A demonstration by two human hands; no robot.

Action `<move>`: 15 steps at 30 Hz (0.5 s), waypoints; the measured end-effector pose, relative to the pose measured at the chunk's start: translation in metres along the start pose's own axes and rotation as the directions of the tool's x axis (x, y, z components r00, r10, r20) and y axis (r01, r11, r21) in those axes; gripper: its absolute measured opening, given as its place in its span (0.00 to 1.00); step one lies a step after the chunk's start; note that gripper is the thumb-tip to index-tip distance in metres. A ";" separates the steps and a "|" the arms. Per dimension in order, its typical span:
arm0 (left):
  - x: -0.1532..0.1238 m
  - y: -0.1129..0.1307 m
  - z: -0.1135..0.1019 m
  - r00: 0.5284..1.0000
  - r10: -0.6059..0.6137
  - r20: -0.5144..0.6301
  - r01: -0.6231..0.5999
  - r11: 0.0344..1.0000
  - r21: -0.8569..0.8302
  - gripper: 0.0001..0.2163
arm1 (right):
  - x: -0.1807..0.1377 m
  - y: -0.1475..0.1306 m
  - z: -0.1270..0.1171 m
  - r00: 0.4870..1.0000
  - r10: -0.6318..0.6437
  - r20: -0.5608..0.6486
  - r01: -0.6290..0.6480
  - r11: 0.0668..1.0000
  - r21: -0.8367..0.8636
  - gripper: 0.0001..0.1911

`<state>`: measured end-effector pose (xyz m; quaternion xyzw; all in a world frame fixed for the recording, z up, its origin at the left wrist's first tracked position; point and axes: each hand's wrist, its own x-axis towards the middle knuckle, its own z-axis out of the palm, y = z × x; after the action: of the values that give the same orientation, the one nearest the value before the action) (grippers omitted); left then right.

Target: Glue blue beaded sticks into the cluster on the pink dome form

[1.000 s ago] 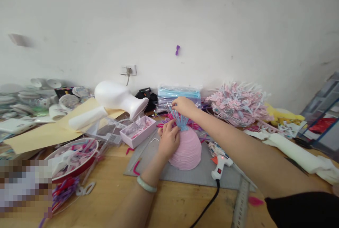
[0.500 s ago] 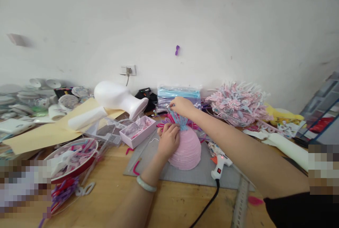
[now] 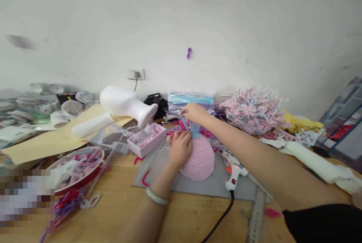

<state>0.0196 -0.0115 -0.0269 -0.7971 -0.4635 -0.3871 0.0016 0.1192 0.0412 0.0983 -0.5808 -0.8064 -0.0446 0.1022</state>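
Blue stems (image 3: 194, 130) fan from far edge of pink dome (image 3: 198, 162) on grey mat (image 3: 178, 187); long axes point away from person. Right hand (image 3: 195, 114) nearer tips, pinching leftmost one. Left hand (image 3: 180, 149) nearer base, curled beside dome; grip unclear.

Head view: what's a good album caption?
Fingers at thin blue stems by a ridged pink dome and white glue gun.

Two hands (image 3: 181, 148) (image 3: 196, 113) — one pink dome (image 3: 199, 162); one glue gun (image 3: 234, 177)
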 end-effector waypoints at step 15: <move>-0.002 -0.001 -0.002 0.999 0.033 -0.016 -0.033 0.999 0.013 0.09 | -0.001 -0.001 -0.005 0.999 0.010 -0.040 -0.008 0.997 0.071 0.11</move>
<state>0.0167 -0.0128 -0.0266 -0.8013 -0.4527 -0.3906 0.0168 0.1188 0.0388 0.1026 -0.5794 -0.8026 -0.0271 0.1393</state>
